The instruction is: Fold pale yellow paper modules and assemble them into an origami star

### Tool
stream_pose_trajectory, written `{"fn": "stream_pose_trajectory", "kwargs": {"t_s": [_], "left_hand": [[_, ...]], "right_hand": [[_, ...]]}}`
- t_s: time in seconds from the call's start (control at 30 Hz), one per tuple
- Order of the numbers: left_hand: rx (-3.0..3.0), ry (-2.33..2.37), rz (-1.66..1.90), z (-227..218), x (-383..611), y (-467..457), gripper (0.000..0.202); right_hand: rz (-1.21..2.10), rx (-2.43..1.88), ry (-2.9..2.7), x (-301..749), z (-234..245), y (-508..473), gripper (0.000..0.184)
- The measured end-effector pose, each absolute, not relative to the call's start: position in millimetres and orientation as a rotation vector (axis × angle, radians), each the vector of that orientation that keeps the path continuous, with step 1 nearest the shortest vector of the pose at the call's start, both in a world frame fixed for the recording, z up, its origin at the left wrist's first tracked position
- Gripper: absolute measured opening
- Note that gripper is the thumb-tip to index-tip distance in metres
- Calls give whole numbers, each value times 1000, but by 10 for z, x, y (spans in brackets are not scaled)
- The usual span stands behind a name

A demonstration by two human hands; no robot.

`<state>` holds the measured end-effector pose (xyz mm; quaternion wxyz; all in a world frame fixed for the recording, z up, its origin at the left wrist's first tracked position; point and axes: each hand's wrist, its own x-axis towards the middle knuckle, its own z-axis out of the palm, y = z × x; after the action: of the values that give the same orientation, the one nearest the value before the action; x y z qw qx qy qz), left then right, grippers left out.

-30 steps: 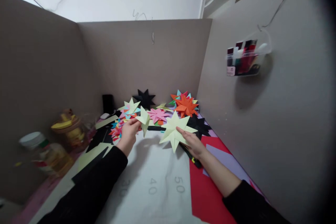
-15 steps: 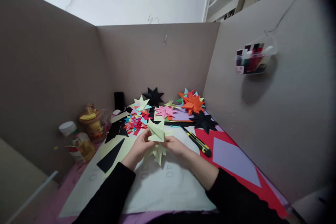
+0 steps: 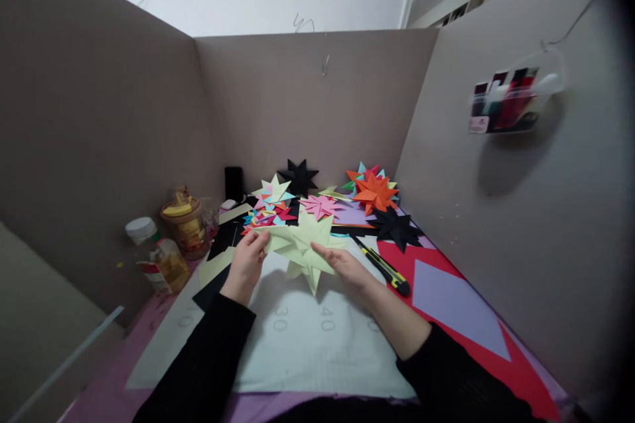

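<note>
A pale green folded paper star (image 3: 310, 244) is held up above the white mat (image 3: 317, 357), its points spread out. My left hand (image 3: 247, 263) pinches the tip of its left side between thumb and fingers. On the star's right side lies my right hand (image 3: 347, 269), closed on it with the thumb on the front; the fingers behind are partly hidden. Behind the star sit a pink paper star (image 3: 321, 206) and a pile of small multicoloured stars (image 3: 268, 213). A yellow and black utility knife (image 3: 384, 269) rests to the right of my right hand.
Black stars (image 3: 397, 228) and an orange star (image 3: 376, 193) stand at the back. Red paper (image 3: 526, 370) and a lilac sheet (image 3: 459, 304) cover the right side. A bottle (image 3: 163, 261) and a yellow-lidded jar (image 3: 188, 228) stand left. Grey panels (image 3: 317, 99) enclose the table.
The star has turned from edge-on to facing me and looks flatter and wider. My left hand has moved left to its outer tip; the thumb of my right hand now lies on the front.
</note>
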<state>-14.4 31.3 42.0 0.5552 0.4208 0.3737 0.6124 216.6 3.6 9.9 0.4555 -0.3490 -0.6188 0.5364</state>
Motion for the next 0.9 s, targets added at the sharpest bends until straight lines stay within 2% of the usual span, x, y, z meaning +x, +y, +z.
{"fn": "stream_pose_trajectory", "kwargs": {"t_s": [0.13,0.27,0.47,0.7,0.9], "left_hand": [[931,965,1391,403,-289,415,37],[1059,970,1289,376,-309,409,31],[1236,799,1421,378,-254,334,25],[1396,644,1338,326,-168,236,22],[1510,688,1331,336,-83,154,20]], "right_hand": [[1243,-870,-1423,2246,110,54,70],[1155,-871,-1547,2258,109,40,70],[1018,-895,-1677,2252,114,19,71],[962,-932,-1787,2164,63,-4,65],[1014,-885,-1786,2047,50,-36,57]]}}
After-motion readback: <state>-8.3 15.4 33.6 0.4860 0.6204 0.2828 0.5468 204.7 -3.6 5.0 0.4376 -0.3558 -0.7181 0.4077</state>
